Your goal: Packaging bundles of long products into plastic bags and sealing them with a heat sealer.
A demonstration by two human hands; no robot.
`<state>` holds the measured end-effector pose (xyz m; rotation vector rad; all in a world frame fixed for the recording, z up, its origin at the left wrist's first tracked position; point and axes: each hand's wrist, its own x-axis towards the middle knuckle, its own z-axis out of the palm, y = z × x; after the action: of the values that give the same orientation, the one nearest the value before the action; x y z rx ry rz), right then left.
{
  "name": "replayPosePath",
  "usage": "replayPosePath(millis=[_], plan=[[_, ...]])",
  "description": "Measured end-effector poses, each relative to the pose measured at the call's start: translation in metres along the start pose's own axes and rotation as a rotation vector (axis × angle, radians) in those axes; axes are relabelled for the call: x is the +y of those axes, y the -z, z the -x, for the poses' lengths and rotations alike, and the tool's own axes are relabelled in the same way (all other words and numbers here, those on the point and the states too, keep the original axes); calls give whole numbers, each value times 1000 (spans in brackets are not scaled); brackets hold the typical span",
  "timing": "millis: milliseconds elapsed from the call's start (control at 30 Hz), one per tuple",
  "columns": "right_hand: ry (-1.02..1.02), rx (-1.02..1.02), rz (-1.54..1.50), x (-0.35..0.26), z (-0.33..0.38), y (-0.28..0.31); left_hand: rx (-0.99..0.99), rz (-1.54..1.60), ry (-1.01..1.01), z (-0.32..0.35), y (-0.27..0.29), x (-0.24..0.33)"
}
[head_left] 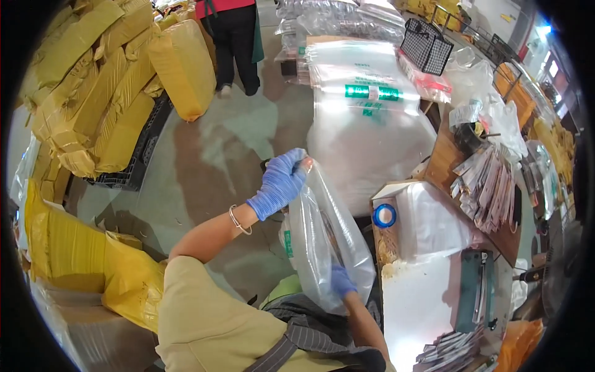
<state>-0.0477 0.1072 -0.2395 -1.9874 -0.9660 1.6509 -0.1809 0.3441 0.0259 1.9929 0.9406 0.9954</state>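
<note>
Above the warehouse floor (242, 136), I observe the clear plastic bag (312, 245) extending lengthwise toward five o'clock from the left hand (282, 181), pinching its top; right hand (342, 282) nearer its bottom, finger state indeterminable.

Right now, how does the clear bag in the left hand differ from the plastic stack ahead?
The clear bag is held up by the left hand, creased and bunched; the plastic stack lies spread out, mostly smooth. The clear bag looks narrower; the plastic stack covers a wider area. Both are see-through with green markings.
</note>
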Motion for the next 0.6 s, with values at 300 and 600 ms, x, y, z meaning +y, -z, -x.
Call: replayPosePath(millis=[300, 600], plan=[[661, 442, 661, -99, 127, 11, 295, 686, 220, -62, -25, -42], [828, 754, 337, -127, 157, 36, 291, 53, -290, -138, -61, 32]])
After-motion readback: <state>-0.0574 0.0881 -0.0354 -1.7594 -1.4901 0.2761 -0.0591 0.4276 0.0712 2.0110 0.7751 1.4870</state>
